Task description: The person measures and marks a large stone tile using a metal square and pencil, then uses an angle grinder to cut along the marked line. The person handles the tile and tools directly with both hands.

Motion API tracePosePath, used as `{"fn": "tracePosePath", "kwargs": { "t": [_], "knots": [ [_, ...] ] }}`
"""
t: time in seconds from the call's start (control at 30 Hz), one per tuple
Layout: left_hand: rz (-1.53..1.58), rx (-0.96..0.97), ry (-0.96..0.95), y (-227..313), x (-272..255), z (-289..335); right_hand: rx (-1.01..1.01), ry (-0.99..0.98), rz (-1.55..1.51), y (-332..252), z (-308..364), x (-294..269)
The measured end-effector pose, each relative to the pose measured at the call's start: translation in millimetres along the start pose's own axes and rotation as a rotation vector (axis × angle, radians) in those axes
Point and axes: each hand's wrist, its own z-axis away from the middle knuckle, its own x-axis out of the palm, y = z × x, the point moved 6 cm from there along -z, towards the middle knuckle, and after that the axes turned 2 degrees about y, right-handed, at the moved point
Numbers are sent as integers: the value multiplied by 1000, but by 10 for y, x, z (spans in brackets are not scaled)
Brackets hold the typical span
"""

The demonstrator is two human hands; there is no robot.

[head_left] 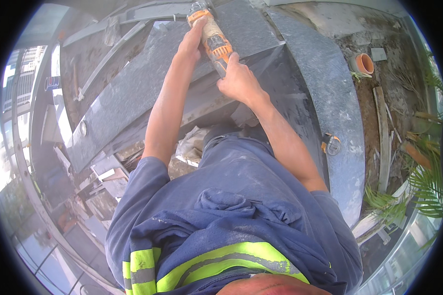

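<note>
Both arms reach forward to an orange and black angle grinder [217, 45], coated in pale dust. My left hand [193, 39] is closed around its front part near the head. Farther back, my right hand [241, 79] grips the rear of the body. The grinder is over a grey stone slab [248, 32] at the far side; its disc cannot be made out, nor can I tell whether it touches the stone.
Another grey slab [325, 73] curves down the right side, bearing a small orange and black tool or case [331, 144]. Beyond it are an orange pipe end [364, 64], a wooden plank [381, 137] and palm leaves [428, 191]. Scrap pieces [110, 179] lie at the left.
</note>
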Motion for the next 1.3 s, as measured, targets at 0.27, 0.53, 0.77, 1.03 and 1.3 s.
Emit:
{"fn": "tracePosePath", "kwargs": {
  "t": [0.27,0.53,0.77,1.03,1.3],
  "knots": [
    [64,-6,-88,-92,-76,-161,-1,-13,2,-1,-28,17],
    [40,-3,-42,-127,64,427,67,-35,-40,62,483,-30],
    [3,-6,-11,-184,37,460,32,-17,-35,112,523,-23],
    [22,17,-43,-124,22,224,15,-6,-25,56,289,-11],
    [18,3,-54,-152,-93,-213,21,11,2,21,16,23]
  ]
}}
